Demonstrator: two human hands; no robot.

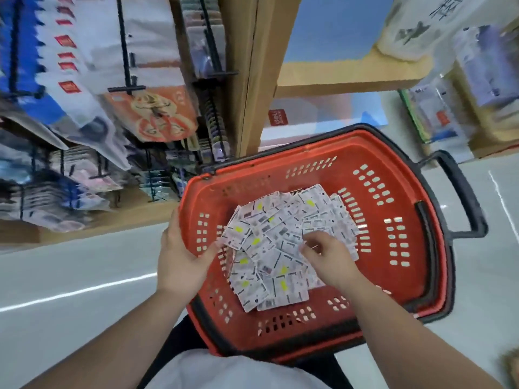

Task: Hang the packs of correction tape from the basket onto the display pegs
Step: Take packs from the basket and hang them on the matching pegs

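— What lay nearest?
— A pale grey floor [84,270] with a white line. The left hand [182,256] gripped the red basket [407,178] by its left rim. The right hand [328,259] pinched with curled fingers at the packs of correction tape [269,248] heaped inside.
— And beyond?
— A wooden upright [252,80] just past the far rim, with black display pegs [126,88] crowded with hanging goods to its left. Open floor lay to the right.

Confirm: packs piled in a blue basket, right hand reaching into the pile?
Wrong on one point: the basket is red, not blue, as the head view shows. The rest holds: the packs are piled in it and the right hand reaches into the pile.
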